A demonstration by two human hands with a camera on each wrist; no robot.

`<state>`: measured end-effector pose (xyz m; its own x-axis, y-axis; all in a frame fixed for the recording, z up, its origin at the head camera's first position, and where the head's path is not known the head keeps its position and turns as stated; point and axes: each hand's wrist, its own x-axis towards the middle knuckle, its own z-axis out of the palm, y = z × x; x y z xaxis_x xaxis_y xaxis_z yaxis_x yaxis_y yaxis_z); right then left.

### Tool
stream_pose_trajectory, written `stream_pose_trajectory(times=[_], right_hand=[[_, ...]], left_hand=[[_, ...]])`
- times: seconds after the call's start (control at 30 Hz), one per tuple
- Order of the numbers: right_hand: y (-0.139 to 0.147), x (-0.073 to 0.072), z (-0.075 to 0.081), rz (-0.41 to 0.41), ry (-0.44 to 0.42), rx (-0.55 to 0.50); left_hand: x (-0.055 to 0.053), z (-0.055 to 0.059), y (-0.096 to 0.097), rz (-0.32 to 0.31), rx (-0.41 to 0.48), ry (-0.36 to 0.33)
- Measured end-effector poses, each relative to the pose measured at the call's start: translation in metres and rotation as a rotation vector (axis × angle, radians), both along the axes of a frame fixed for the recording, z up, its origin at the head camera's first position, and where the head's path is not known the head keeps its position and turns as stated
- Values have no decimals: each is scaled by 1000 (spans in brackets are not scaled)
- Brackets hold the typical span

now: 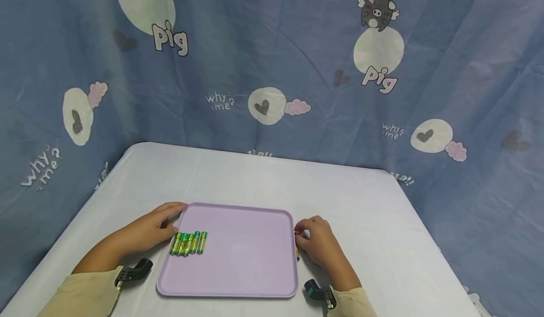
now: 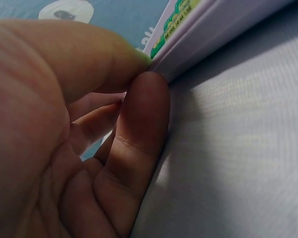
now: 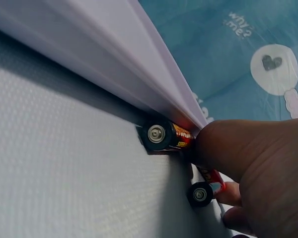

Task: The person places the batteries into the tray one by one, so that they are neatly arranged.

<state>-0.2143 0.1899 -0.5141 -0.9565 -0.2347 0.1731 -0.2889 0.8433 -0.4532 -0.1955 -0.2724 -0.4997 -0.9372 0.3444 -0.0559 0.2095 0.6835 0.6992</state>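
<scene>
A lilac tray point(image 1: 238, 260) lies on the white-covered table. My left hand point(image 1: 153, 229) grips its left edge. In the left wrist view the thumb point(image 2: 99, 57) reaches the rim, and a curled finger point(image 2: 145, 109) lies against the outer wall. Just inside that edge several green-and-gold batteries point(image 1: 187, 244) lie side by side in a row. My right hand point(image 1: 316, 241) is outside the tray's right edge, fingers curled round a red-and-black battery point(image 3: 204, 191). Another black battery with red-and-yellow print point(image 3: 164, 136) lies along the tray's outer wall, by the thumb.
A blue patterned curtain point(image 1: 297, 62) hangs behind the table and along its sides. White cloth point(image 1: 263, 177) covers the tabletop around the tray. Black wrist cameras point(image 1: 135, 270) are strapped at both sleeves.
</scene>
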Motion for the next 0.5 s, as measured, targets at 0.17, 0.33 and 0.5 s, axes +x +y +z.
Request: stream_pose_trajectory(times=[0.17, 0.33, 0.5], right_hand=[[0, -1, 0, -3, -14, -18], [-1, -1, 1, -12, -19, -30], [-3, -1, 1, -31, -22, -54]], left_hand=[[-2, -1, 0, -4, -14, 12], [-2, -1, 0, -2, -20, 19], [-3, -3, -1, -2, -22, 23]])
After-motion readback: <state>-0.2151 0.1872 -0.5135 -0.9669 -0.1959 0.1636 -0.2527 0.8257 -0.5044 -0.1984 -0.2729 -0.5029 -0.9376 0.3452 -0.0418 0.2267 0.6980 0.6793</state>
